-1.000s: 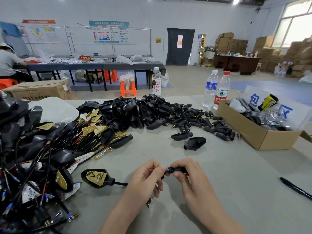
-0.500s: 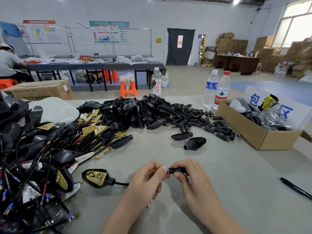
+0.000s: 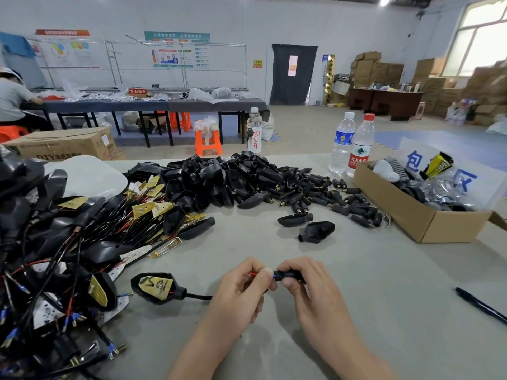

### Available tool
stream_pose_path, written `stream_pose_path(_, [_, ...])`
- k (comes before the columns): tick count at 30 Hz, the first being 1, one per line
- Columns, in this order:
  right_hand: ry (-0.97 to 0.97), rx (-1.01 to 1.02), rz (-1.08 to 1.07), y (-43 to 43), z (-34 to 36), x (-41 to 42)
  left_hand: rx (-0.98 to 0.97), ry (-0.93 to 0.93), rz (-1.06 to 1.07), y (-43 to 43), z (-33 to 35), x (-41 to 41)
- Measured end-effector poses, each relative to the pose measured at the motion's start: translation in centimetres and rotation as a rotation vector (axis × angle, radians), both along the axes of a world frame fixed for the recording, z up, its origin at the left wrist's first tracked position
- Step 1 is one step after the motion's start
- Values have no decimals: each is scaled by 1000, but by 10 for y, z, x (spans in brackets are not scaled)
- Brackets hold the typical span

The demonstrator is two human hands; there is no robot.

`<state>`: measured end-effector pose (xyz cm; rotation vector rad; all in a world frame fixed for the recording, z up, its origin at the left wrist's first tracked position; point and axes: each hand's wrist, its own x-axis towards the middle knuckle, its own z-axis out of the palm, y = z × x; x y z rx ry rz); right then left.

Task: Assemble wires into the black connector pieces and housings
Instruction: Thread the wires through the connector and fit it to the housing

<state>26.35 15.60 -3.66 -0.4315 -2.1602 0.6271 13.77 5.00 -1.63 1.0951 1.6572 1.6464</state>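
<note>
Left hand (image 3: 241, 289) pinches red wire (image 3: 253, 274); right hand (image 3: 312, 286) grips black connector (image 3: 288, 275); pile (image 3: 68, 242) left, pen (image 3: 480, 307) well right.

On my feed I see a white wall (image 3: 274, 20) hung with posters (image 3: 177, 49), and a dark curtain (image 3: 293, 74) covering a doorway. A bright window (image 3: 482, 37) sits upper right. Cardboard boxes (image 3: 378, 69) are stacked behind a dark wooden desk (image 3: 384, 98). A long grey-covered table (image 3: 153, 105) stands on the beige floor (image 3: 307, 127), with orange stools (image 3: 208, 141) near it.
</note>
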Motion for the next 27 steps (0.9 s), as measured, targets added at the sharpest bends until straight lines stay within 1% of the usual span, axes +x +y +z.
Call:
stream_pose_path(6, [-27,0,-15,2,-2,3,4,52,27,4,-8,2])
stream_pose_path(9, [-41,4,-8,2,-2,2,29,49,22,3,-11,0])
stream_pose_path(12, [-41,-17,27,1,-2,0,42,-12,41,2,-10,-1])
stream_pose_path(18, [-26,-164,38,2,1,-1,116,-167,51,0,-6,-2])
stream_pose_path(23, [-132,-186,29,7,-3,0,85,-92,95,2,-10,-5])
stream_pose_path(27, [-208,-193,27,6,-3,-1,69,-76,105,2,-10,-4])
